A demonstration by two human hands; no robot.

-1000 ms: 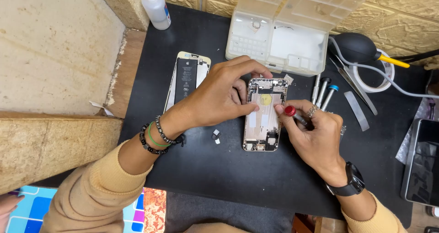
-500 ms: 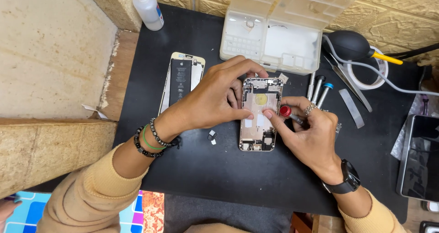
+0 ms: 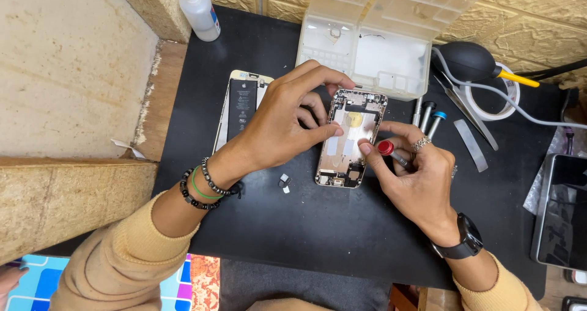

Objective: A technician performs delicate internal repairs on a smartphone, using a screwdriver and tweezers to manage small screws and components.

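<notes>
On black mat [image 3: 342, 237]: left hand [image 3: 287, 124] fingers steady phone housing [image 3: 350, 139]; right hand [image 3: 416, 176] pinches red-capped screwdriver [image 3: 391, 152].

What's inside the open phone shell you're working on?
Inside the open phone shell: bare metal backing, a yellow patch near the top, small dark parts along the bottom edge. The left hand covers its upper left side; the right hand with the red-capped screwdriver hides the right edge.

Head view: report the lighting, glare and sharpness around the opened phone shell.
Head view: soft, even light, only faint shadows under the left hand and right hand; mild sheen on the gold opened phone shell; the black work mat shows no glare; the red-capped screwdriver is sharp, no motion blur.
</notes>
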